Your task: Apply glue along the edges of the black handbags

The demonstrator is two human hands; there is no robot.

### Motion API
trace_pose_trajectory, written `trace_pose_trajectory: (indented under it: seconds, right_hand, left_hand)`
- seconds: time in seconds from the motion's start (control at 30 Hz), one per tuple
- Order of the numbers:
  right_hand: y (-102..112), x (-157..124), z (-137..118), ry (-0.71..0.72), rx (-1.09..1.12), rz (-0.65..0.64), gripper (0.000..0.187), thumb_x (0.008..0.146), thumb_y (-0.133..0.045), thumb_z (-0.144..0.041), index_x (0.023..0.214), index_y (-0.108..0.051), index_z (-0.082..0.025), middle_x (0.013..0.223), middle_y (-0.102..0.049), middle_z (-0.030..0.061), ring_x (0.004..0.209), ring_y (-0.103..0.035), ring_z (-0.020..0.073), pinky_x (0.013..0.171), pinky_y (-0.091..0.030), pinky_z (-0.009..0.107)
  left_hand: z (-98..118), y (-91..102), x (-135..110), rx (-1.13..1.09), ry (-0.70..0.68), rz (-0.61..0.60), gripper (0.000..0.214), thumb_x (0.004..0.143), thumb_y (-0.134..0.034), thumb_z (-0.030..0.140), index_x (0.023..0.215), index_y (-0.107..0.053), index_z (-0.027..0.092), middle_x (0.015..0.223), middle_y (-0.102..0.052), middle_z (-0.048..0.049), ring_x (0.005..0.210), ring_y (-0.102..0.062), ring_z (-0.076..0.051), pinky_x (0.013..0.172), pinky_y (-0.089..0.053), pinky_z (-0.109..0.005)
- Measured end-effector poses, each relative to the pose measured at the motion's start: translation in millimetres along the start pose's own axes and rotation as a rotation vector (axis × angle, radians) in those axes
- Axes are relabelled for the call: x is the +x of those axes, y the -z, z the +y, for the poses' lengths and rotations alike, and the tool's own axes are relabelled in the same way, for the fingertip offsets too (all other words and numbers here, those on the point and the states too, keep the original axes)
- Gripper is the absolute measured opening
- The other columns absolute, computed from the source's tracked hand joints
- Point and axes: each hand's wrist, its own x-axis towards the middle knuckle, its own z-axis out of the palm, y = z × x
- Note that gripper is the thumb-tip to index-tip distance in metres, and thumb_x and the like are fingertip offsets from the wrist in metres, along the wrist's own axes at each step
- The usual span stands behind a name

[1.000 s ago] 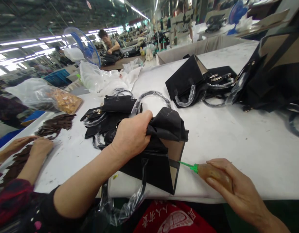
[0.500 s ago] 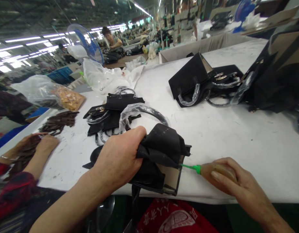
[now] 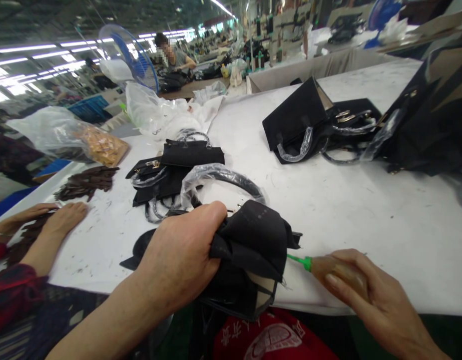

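My left hand (image 3: 189,245) is closed on a black handbag (image 3: 253,235), gripping its bunched dark fabric at the table's front edge. The bag's handle (image 3: 226,175), wrapped in clear plastic, arches up behind my thumb. Beige inner material (image 3: 264,295) shows at the bag's lower right, with loose threads beside it. My right hand (image 3: 358,285) is wrapped round an amber glue bottle (image 3: 334,272) with a green nozzle (image 3: 300,260). The nozzle tip points left, at the bag's right edge; whether it touches I cannot tell. My left fingers are mostly hidden behind the fabric.
Several black handbags lie behind my left hand (image 3: 193,155) and at the back right (image 3: 298,120). On the left, a co-worker's hands (image 3: 67,217) hold dark brown strips near a strip pile (image 3: 88,182). Plastic bags (image 3: 159,115) and a blue fan (image 3: 140,60) stand beyond.
The bag has tilted, and its fabric now covers more of the beige inside. My right hand stays nearly in place with the bottle; the nozzle is slightly farther right.
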Motion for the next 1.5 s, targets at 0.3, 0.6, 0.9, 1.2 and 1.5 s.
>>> trace_pose_trajectory:
  seconds: [0.3, 0.6, 0.9, 1.2, 1.5]
  right_hand:
    - [0, -1, 7, 0.165, -0.123, 0.000, 0.022, 0.096, -0.054, -0.040, 0.114, -0.051, -0.028, 0.106, -0.066, 0.0040, 0.093, -0.067, 0.0233, 0.075, -0.055, 0.033]
    - [-1, -5, 6, 0.113, -0.068, 0.038, 0.022, 0.095, -0.055, -0.042, 0.113, -0.053, -0.029, 0.103, -0.068, 0.0025, 0.089, -0.068, 0.0231, 0.071, -0.055, 0.031]
    - [-5, -17, 7, 0.028, 0.085, -0.272, 0.018, 0.097, -0.051, -0.041, 0.108, -0.054, -0.027, 0.098, -0.068, 0.0016, 0.085, -0.067, 0.0222, 0.071, -0.054, 0.031]
    - [-6, -15, 8, 0.047, 0.083, -0.222, 0.020, 0.096, -0.053, -0.042, 0.108, -0.056, -0.026, 0.098, -0.070, 0.0030, 0.084, -0.067, 0.0230, 0.071, -0.055, 0.031]
    - [-9, -20, 3, -0.035, 0.197, -0.259, 0.023, 0.095, -0.052, -0.046, 0.106, -0.060, -0.026, 0.097, -0.070, 0.0038, 0.086, -0.067, 0.0252, 0.075, -0.055, 0.034]
  left_hand:
    - [0, 0.2, -1, -0.027, -0.008, 0.010, 0.013, 0.064, -0.049, 0.019, 0.075, -0.046, 0.025, 0.068, -0.065, 0.0003, 0.062, -0.063, -0.021, 0.054, -0.037, -0.027]
    - [3, 1.3, -9, -0.046, 0.031, 0.049, 0.011, 0.065, -0.050, 0.018, 0.074, -0.047, 0.024, 0.068, -0.065, 0.0007, 0.062, -0.063, -0.020, 0.055, -0.039, -0.027]
    - [-4, -3.2, -13, -0.071, 0.003, 0.059, 0.009, 0.066, -0.048, 0.021, 0.075, -0.049, 0.025, 0.067, -0.064, -0.0002, 0.062, -0.062, -0.021, 0.055, -0.039, -0.029]
    - [-7, -6.4, -26, -0.151, -0.041, 0.135, 0.008, 0.068, -0.047, 0.020, 0.074, -0.050, 0.025, 0.065, -0.063, 0.0007, 0.059, -0.060, -0.019, 0.052, -0.037, -0.027]
    - [-10, -9.8, -37, -0.180, -0.192, 0.319, 0.014, 0.069, -0.048, 0.016, 0.078, -0.050, 0.026, 0.066, -0.065, 0.0056, 0.056, -0.063, -0.016, 0.048, -0.042, -0.023]
